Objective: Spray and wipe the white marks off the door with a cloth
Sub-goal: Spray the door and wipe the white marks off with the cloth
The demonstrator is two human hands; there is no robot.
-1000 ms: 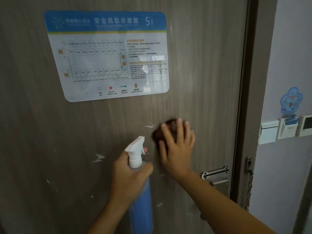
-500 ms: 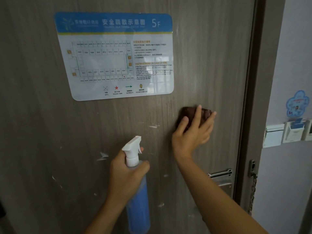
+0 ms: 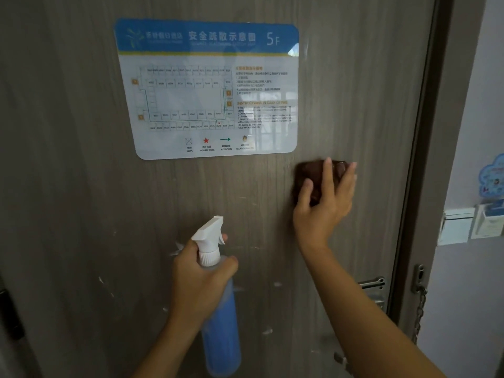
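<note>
The grey-brown wood-grain door (image 3: 81, 203) fills the view. My right hand (image 3: 324, 205) presses a dark brown cloth (image 3: 308, 175) flat against the door, just below the right corner of the evacuation sign, with fingers spread over it. My left hand (image 3: 199, 282) grips the neck of a blue spray bottle (image 3: 221, 334) with a white trigger head (image 3: 208, 236), held upright in front of the door's lower middle. White marks (image 3: 176, 248) dot the door to the left of the bottle, and more white flecks (image 3: 268, 331) lie to its right.
An evacuation plan sign (image 3: 207, 88) hangs on the upper door. A metal latch plate (image 3: 373, 286) and a door chain (image 3: 420, 304) sit at the door's right edge by the frame (image 3: 425, 159). A wall switch and card holder (image 3: 469, 225) are on the right wall.
My right hand has slid the cloth up and to the right across the door, from beside the bottle to below the sign's corner. The left hand keeps the bottle about where it was.
</note>
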